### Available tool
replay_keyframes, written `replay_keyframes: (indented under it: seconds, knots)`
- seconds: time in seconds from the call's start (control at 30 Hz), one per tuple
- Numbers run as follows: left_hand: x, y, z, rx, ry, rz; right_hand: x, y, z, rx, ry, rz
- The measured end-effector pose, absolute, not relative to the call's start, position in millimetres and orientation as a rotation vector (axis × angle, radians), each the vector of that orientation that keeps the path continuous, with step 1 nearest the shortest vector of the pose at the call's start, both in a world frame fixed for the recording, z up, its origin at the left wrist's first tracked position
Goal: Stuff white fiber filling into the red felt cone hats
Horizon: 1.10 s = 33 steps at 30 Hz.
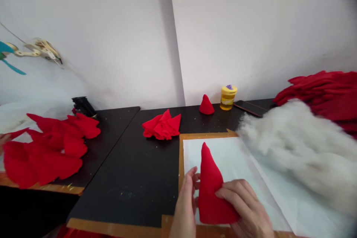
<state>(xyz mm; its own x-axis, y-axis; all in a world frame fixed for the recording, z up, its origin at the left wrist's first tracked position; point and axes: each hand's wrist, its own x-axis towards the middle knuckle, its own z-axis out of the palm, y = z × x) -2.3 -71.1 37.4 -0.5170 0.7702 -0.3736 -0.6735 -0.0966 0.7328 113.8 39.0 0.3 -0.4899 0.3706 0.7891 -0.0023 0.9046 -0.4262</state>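
A red felt cone [212, 193], shaped like a small pointed hat, stands upright in front of me with its tip up. My right hand [247, 204] pinches its lower right side, fingers on the front face and the thumb hidden. At the cone's left edge is my left hand [185, 202], its fingers apart and loosely curved; some fingertips are hidden behind the felt. Beneath both hands lies a white sheet [231, 156] on the dark table. Fluffy white stuffing [298, 148] is heaped to the right of my right hand.
Behind stand a small red cone [206, 105], a yellow-lidded jar [228, 98] and a phone [251, 108]. Red felt pieces lie in a cluster [163, 125] and a left pile [52, 148], where another person's hand [2, 143] shows. More red fabric [326, 95] is stacked right.
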Motion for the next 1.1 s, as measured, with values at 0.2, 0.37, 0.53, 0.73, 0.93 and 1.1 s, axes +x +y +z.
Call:
replay_keyframes:
  seconds: [0.2, 0.37, 0.53, 0.73, 0.93, 1.1]
  knots:
    - [-23, -82, 30, 0.237, 1.195, 1.765, 97, 27, -10, -0.262, -2.053, 0.561]
    - [-11, -80, 35, 0.349, 1.300, 1.736, 100, 18, -9, -0.318, -2.033, 0.773]
    - [-20, -69, 34, 0.310, 1.269, 1.581, 131, 49, 18, -0.493, -2.153, 1.209]
    - [-15, -71, 28, 0.407, 1.219, 1.362, 118, 71, 20, -0.560, -1.914, 1.932]
    - [-2, -69, 32, 0.383, 1.404, 1.347, 106, 52, 9, -0.595, -1.608, 2.143]
    - [1, -66, 42, 0.412, 1.322, 1.492, 100, 46, 2, -0.666, -1.629, 1.944]
